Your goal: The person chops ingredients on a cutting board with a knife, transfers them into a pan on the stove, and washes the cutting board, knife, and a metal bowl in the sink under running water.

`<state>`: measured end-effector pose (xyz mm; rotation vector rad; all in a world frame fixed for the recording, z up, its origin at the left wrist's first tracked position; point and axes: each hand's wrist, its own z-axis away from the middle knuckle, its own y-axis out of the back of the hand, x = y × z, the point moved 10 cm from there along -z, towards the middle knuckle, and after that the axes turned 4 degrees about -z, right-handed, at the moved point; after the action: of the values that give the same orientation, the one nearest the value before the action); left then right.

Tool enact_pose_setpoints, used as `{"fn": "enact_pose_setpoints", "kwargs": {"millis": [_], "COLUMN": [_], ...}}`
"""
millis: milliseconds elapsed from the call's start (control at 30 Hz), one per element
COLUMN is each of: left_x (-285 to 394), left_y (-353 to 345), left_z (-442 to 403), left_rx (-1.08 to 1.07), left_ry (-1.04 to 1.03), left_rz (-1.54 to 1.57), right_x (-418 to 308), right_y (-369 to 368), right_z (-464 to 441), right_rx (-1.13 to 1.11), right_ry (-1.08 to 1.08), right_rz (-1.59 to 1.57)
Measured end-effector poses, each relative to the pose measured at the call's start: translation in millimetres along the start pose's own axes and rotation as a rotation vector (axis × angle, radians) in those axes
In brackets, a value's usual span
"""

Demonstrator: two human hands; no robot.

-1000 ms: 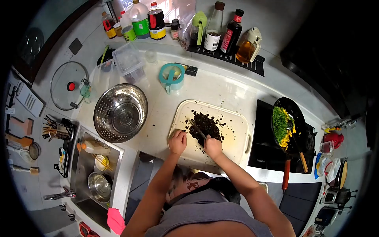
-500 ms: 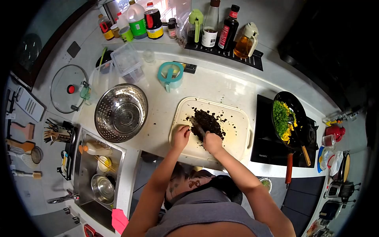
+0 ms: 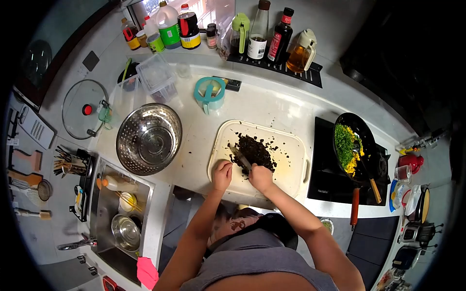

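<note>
A cream cutting board [image 3: 291, 182] lies on the counter with a heap of finely chopped dark food [image 3: 257, 149] on it. My right hand [image 3: 261, 177] is wrapped round the handle of a knife [image 3: 241, 157], whose blade lies against the left part of the heap. Left of the blade, my left hand [image 3: 223, 175] is over the board's left edge with its fingers curled together. Whether those fingers hold anything is too small to tell. Dark bits are scattered around the heap.
A steel colander [image 3: 149, 138] stands left of the board, beside the sink [image 3: 104, 213]. Behind are a teal-lidded jug [image 3: 209, 94] and clear containers [image 3: 155, 77]. To the right, a wok [image 3: 371, 145] with green and yellow food sits on the stove. Bottles [image 3: 280, 36] line the back shelf.
The knife and my right hand have shifted slightly over the heap. My left hand moved up and right, then back down a little. The camera view has shifted slightly.
</note>
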<state>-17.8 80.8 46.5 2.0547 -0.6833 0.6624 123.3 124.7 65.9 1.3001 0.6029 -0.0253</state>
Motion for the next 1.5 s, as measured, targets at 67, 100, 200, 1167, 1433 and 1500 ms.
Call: {"fn": "enact_pose_setpoints", "kwargs": {"millis": [67, 100, 200, 1167, 1433, 1500], "left_x": [2, 0, 0, -28, -22, -24], "left_y": [2, 2, 1, 10, 9, 7], "left_z": [-1, -1, -1, 8, 6, 7], "left_rx": [0.013, 0.008, 0.004, 0.157, 0.130, 0.132], "left_ry": [-0.019, -0.021, -0.021, 0.145, 0.109, 0.116], "left_rz": [-0.035, -0.033, -0.027, -0.021, -0.032, -0.043], "right_x": [3, 4, 12, 13, 32, 33], "right_y": [-15, -19, -18, -12, 30, 24], "right_z": [-3, -3, -5, 9, 8, 2], "right_rx": [-0.023, -0.005, 0.070, -0.030, 0.029, 0.013], "right_ry": [-0.014, -0.012, -0.033, -0.003, -0.013, -0.019], "right_rz": [0.061, 0.052, -0.009, -0.050, 0.116, 0.148]}}
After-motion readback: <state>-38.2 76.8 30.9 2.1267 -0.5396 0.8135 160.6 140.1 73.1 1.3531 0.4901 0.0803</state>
